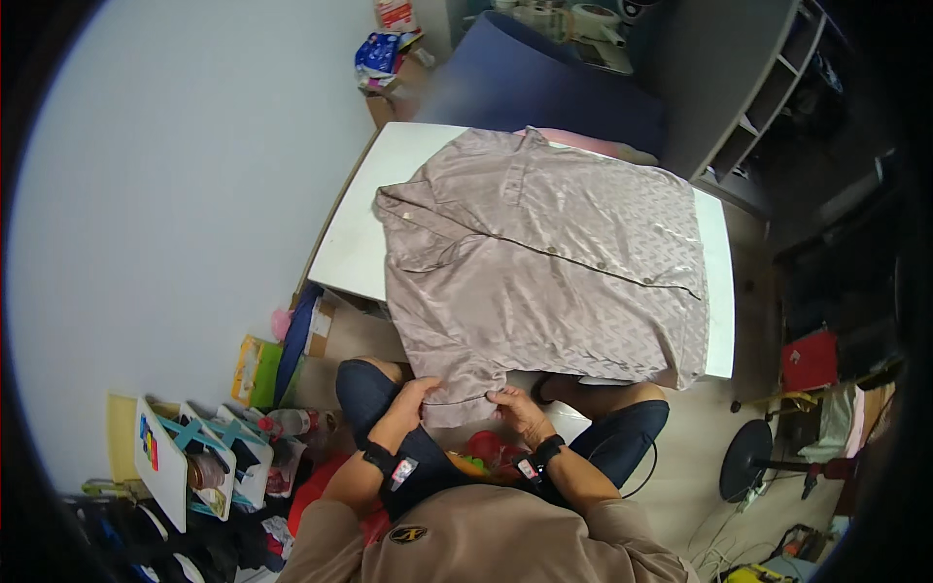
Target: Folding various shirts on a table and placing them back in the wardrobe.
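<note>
A shiny beige pajama shirt point(554, 291) lies spread on a white table point(350, 233), its buttoned front facing up and its collar toward the left. The near sleeve hangs over the front edge toward my lap. My left hand point(412, 404) grips the left side of the sleeve's cuff point(459, 409). On the cuff's other side, my right hand point(519, 409) pinches the fabric between thumb and fingers. Between both hands the cuff is stretched fairly flat. The fingers behind the cloth are partly hidden.
Beyond the table stands a blue curved panel point(539, 87). A grey shelf unit point(751, 95) rises at the right rear. At lower left are a white storage rack point(189, 459) and a plastic bottle point(291, 423). A round black stand base point(745, 460) and cables occupy the right floor.
</note>
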A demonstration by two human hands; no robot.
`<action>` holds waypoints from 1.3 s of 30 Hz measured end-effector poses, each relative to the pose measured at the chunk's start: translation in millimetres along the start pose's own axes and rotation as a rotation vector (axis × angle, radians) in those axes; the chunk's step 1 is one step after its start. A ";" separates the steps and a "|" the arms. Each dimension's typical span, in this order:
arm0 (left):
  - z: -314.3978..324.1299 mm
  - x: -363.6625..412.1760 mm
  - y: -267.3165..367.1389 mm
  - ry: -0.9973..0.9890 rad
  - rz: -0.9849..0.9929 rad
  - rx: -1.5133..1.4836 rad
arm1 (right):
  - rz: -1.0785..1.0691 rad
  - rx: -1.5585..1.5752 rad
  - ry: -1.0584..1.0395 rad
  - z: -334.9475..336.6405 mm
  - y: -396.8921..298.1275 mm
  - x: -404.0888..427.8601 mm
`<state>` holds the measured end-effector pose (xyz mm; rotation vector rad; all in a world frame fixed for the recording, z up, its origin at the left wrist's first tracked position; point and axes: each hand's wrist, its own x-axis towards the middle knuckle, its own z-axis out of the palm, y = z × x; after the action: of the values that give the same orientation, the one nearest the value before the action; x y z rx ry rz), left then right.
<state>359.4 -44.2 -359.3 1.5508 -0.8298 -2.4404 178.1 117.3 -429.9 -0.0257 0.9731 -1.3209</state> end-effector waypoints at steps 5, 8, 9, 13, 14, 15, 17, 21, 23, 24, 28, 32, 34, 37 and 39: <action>13.8 -29.5 27.0 -0.065 -0.058 -0.030 | 0.068 0.112 -0.118 37.6 -24.0 -45.5; 25.6 -47.8 49.5 -0.122 -0.107 -0.033 | 0.039 0.089 -0.136 46.1 -34.9 -54.3; 25.4 -50.6 56.6 -0.164 -0.131 -0.052 | 0.029 0.059 -0.146 50.6 -39.8 -55.7; 30.6 -50.8 99.5 -0.279 0.136 0.062 | 0.003 0.197 -0.252 55.8 -67.0 -38.7; 25.5 -28.0 112.2 -0.468 0.058 -0.140 | -0.053 0.302 -0.328 50.5 -76.3 -23.6; 15.9 -7.4 126.7 -0.645 -0.015 -0.345 | -0.102 0.407 -0.413 51.5 -84.0 -10.3; 35.2 17.7 149.0 -0.351 0.102 -0.185 | -0.201 0.423 -0.339 49.2 -101.9 4.4; 38.8 38.1 133.0 -0.239 0.141 0.100 | -0.206 0.172 -0.153 39.1 -97.7 2.0; 46.2 28.0 127.6 -0.145 0.137 0.213 | -0.180 0.095 -0.165 27.9 -96.3 -22.1; 44.0 27.1 121.8 -0.100 0.349 0.347 | -0.186 0.052 -0.150 26.0 -97.3 -35.3; 42.5 23.6 133.7 0.107 0.804 0.733 | -0.182 -0.067 -0.101 18.0 -90.7 -61.4; 62.2 39.1 200.4 0.334 1.289 1.071 | -0.081 -0.031 -0.103 2.0 -67.5 -64.6; 75.0 49.4 226.1 0.303 1.468 1.349 | -0.042 -0.074 -0.101 2.3 -57.7 -62.8; 68.2 74.2 246.9 0.103 1.115 1.702 | 0.020 -0.113 -0.064 6.3 -51.8 -59.4; 64.1 78.1 252.7 0.060 1.054 1.736 | 0.024 -0.142 -0.030 5.6 -50.2 -61.0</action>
<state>223.3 -262.8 -271.1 0.6748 -2.9617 -0.5700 145.9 148.8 -364.7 -0.1419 1.0377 -1.2243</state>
